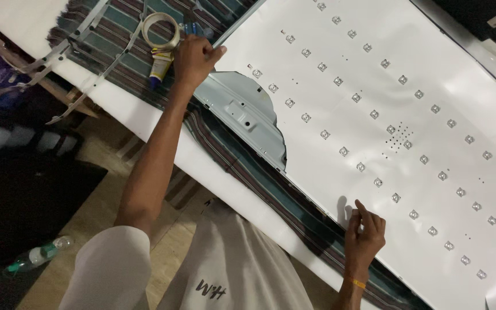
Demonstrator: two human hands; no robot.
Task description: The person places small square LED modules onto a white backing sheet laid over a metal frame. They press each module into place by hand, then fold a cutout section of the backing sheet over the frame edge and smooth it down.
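A large white reflector sheet [386, 86], studded with rows of small square lenses [325, 134], was laid over a grey metal back panel [242, 112] on a tabletop covered by a striped cloth [127, 34]. The left hand [195, 57] was closed on the sheet's upper corner edge, where a thin strip [239, 23] ran along the border; exactly what was pinched there could not be told. The right hand [364, 238], marked by an orange wristband [356, 282], was pressed with narrow, loosely curled fingers on the sheet's near edge, nothing being held in it. Part of the sheet was cut or lifted away beside the left hand, so that the panel was exposed. The step in hand was judged to be the seating or lifting of the sheet on the panel; the next move would call for both edges to be handled evenly, so that the thin sheet was not creased or caught on the lenses. A tape roll [163, 31] and a small tube [159, 66] lay just beside the left hand, their contents not visible. A plastic bottle [38, 255] lay on the floor [116, 172], and what it held could not be told.
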